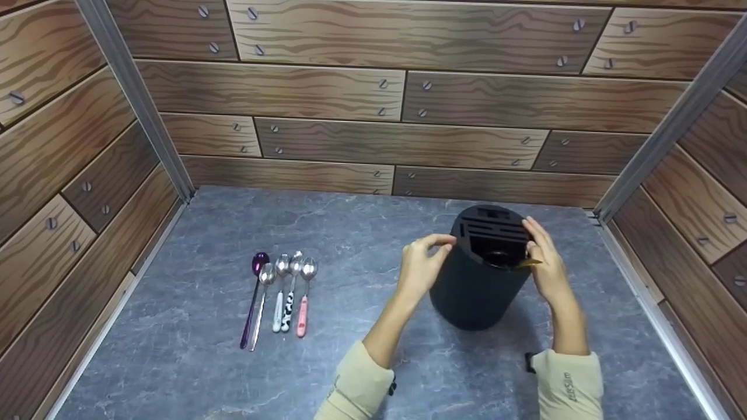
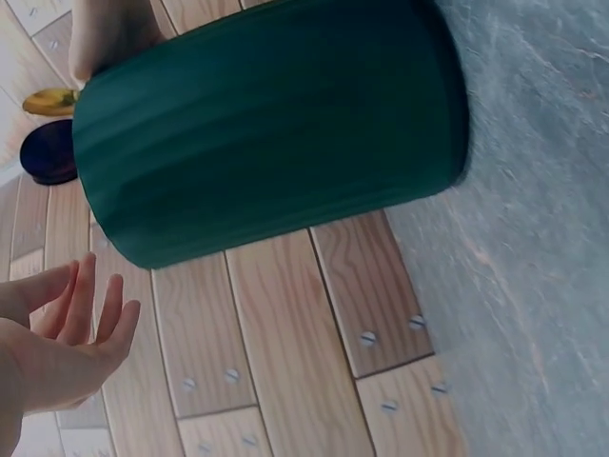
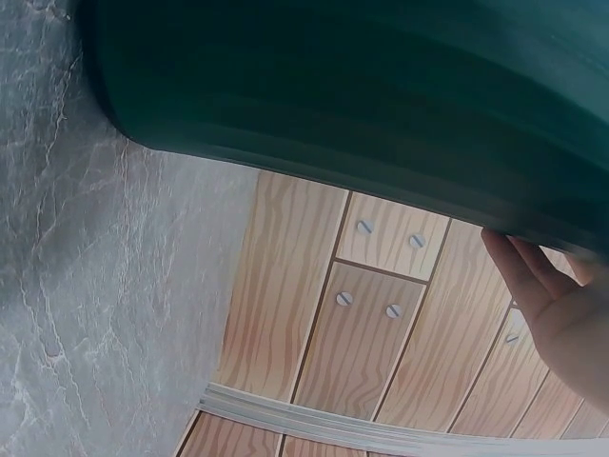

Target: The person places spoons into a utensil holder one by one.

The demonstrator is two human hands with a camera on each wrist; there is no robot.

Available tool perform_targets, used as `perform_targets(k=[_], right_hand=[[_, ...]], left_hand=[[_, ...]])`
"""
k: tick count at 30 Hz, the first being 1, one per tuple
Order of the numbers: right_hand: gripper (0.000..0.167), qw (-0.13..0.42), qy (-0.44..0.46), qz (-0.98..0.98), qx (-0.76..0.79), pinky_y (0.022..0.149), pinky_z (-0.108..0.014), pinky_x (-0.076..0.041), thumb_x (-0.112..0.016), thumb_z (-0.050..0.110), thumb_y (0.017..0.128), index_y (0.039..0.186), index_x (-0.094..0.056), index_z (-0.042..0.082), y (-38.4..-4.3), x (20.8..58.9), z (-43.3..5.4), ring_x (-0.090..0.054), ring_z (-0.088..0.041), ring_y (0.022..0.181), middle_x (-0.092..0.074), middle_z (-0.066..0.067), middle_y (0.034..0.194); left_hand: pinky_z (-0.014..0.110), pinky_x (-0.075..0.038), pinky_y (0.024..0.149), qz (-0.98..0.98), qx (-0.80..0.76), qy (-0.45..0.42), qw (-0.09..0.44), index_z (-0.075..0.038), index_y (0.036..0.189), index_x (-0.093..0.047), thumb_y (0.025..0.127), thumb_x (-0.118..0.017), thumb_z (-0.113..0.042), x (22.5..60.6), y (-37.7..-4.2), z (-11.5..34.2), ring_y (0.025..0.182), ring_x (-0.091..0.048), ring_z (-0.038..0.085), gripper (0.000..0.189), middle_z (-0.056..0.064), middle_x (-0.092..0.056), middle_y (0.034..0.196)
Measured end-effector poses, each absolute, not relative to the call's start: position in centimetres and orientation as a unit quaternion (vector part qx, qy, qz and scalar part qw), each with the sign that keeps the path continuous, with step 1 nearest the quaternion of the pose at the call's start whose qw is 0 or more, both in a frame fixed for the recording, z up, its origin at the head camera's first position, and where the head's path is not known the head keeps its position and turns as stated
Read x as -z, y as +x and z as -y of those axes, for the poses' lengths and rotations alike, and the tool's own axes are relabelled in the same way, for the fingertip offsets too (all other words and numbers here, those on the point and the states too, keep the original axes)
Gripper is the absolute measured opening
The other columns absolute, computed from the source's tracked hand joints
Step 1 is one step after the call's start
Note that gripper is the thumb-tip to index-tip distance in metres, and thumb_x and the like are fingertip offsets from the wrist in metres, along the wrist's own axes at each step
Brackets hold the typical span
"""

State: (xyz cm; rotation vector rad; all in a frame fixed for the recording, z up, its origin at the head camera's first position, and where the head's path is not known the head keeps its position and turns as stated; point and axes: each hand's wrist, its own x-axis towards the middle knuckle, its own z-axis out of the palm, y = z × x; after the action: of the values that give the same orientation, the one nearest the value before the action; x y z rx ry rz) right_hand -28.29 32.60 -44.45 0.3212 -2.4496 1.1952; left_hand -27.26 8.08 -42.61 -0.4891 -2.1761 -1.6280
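Observation:
A dark cylindrical utensil holder [image 1: 478, 297] with a slotted top stands upright on the right half of the table; it looks deep green in both wrist views. My right hand [image 1: 547, 268] rests its fingers against the holder's right side near the rim. Close to that thumb, a gold-coloured piece [image 1: 530, 262] sticks out above the opening. Beside it, a dark round piece [image 2: 48, 152] shows over the rim; whatever lies below is hidden inside. At the holder's left rim is my left hand [image 1: 419, 265], thumb and forefinger extended, with no object visible between them.
Several spoons lie side by side on the left: a purple one [image 1: 251, 309], a plain metal one [image 1: 259, 303], and ones with pale, black-and-white and pink handles [image 1: 302, 318]. Wood-patterned walls [image 1: 327, 140] enclose the grey marbled table [image 1: 192, 303].

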Motion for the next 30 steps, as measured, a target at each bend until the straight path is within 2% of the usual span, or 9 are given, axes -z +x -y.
perform_targets(k=[9,15,22,30], right_hand=[[0.042,0.197,0.116,0.874,-0.428,0.103,-0.052,-0.019,-0.029,0.017,0.099,0.137,-0.038,0.000,-28.3,44.4,-32.6,-0.024,-0.030,0.130,-0.030,-0.012,0.145],[0.042,0.200,0.117,0.876,-0.424,0.103,-0.046,-0.021,-0.030,0.013,0.098,0.137,-0.039,0.000,-28.4,44.3,-32.5,-0.026,-0.028,0.130,-0.031,-0.011,0.145],[0.042,0.198,0.118,0.874,-0.427,0.103,-0.050,-0.020,-0.029,0.015,0.099,0.137,-0.039,0.001,-28.3,44.1,-32.5,-0.024,-0.028,0.131,-0.030,-0.008,0.145],[0.042,0.196,0.116,0.874,-0.428,0.103,-0.050,-0.019,-0.030,0.015,0.099,0.137,-0.038,0.000,-28.2,44.3,-32.6,-0.024,-0.030,0.130,-0.030,-0.010,0.145]], left_hand=[[0.023,-0.047,0.081,0.777,0.587,-0.139,0.183,-0.004,0.093,-0.070,0.084,-0.064,-0.007,44.1,-27.9,-5.7,0.091,-0.063,0.016,0.011,0.004,-0.069,0.092],[0.026,-0.048,0.080,0.788,0.575,-0.108,0.193,-0.003,0.093,-0.070,0.083,-0.065,-0.005,44.9,-28.4,-4.0,0.089,-0.064,0.017,0.011,0.004,-0.069,0.092],[0.028,-0.050,0.076,0.805,0.570,-0.060,0.156,-0.004,0.098,-0.068,0.086,-0.062,-0.006,45.6,-28.4,-2.1,0.086,-0.064,0.018,0.014,0.005,-0.068,0.094],[0.033,-0.049,0.075,0.822,0.541,-0.026,0.173,-0.002,0.097,-0.068,0.084,-0.064,-0.004,47.0,-28.4,-0.6,0.085,-0.063,0.021,0.014,0.007,-0.068,0.091]])
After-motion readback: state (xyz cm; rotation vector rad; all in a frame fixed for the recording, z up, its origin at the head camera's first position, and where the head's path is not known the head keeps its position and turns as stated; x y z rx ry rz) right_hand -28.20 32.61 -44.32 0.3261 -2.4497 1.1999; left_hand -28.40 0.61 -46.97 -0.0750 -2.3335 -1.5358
